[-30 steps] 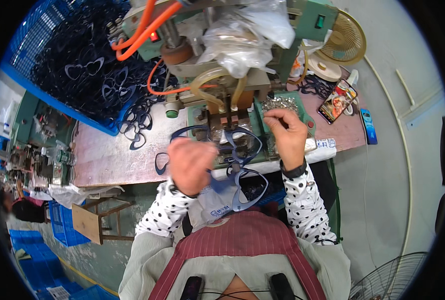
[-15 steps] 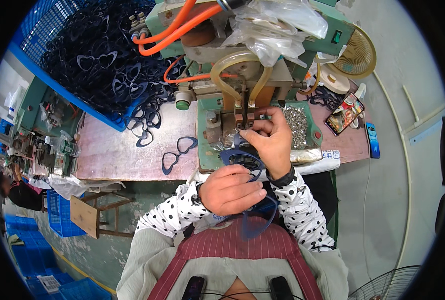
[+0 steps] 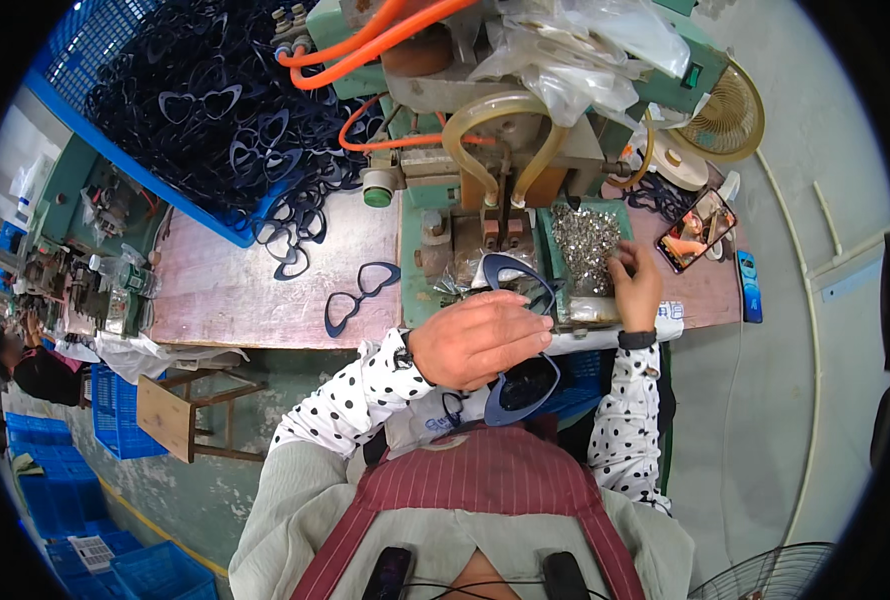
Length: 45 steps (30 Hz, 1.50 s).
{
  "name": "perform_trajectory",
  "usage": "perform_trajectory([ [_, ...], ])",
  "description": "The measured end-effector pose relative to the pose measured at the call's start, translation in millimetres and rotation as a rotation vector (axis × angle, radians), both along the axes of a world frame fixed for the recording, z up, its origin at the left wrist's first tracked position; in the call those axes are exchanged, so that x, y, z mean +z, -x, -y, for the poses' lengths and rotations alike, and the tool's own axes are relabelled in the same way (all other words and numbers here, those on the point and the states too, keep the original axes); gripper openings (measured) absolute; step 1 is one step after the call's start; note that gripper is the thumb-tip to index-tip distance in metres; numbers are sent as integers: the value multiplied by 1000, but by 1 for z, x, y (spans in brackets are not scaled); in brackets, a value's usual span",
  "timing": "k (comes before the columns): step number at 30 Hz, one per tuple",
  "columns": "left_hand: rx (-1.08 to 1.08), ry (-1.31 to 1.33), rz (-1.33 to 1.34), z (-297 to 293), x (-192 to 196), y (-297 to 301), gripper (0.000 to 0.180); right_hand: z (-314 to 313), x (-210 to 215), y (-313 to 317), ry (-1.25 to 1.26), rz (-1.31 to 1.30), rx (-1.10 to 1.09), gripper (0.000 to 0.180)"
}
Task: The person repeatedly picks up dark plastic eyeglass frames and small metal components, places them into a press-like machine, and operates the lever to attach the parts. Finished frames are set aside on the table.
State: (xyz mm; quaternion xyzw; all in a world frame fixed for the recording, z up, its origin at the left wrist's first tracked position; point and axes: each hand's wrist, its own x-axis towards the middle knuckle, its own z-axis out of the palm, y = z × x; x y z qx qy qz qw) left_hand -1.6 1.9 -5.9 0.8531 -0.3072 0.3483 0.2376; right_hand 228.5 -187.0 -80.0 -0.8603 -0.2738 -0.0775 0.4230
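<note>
My left hand (image 3: pixel 485 340) is closed around the middle of a dark blue heart-shaped glasses frame (image 3: pixel 499 265), one rim reaching toward the machine, the other hanging toward my apron. Ahead of the upper rim stand the two small clamping blocks (image 3: pixel 502 234) of a green press machine (image 3: pixel 420 215). My right hand (image 3: pixel 637 287) is at the right edge of a green tray (image 3: pixel 558 268) heaped with small shiny metal parts (image 3: pixel 587 240). Its thumb and fingertips are drawn together; anything between them is too small to make out.
A blue crate (image 3: pixel 135 165) full of dark frames stands at the back left, with several spilling onto the table (image 3: pixel 285 310). One loose frame (image 3: pixel 362 297) lies left of the machine. At right are a lit phone (image 3: pixel 697 230), a blue phone (image 3: pixel 750 285) and a fan (image 3: pixel 722 115).
My right hand has left the clamping blocks and moved right to the tray of metal parts. My left hand has shifted slightly right and up, still holding the glasses frame, which has come away from the blocks.
</note>
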Motion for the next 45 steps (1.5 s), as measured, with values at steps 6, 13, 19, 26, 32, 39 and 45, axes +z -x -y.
perform_trajectory([
  [6, 33, 13, 34, 1, -2, 0, 35, 0, 8, 20, 386, 241, 13, 26],
  [13, 213, -53, 5, 10, 4, 17, 42, -11, -10, 7, -10, 69, 42, 8],
  [19, 853, 13, -36, -64, -56, 74, 30, -16, -10, 19, -169, 4, -34, 10],
  [26, 1248, 34, -455, -106, -136, 93, 18, -13, -10, 20, -182, 97, -82, 8],
  [32, 1313, -26, -182, -133, -129, 91, 13, -13, -4, 21, -143, 59, -70, 7],
  [39, 1060, 561, 137, -73, -44, 51, 13, -39, 38, 44, -320, 0, 106, 13],
  [45, 708, 3, 137, -3, 13, 31, 38, -59, 98, 87, -388, -84, 412, 13],
])
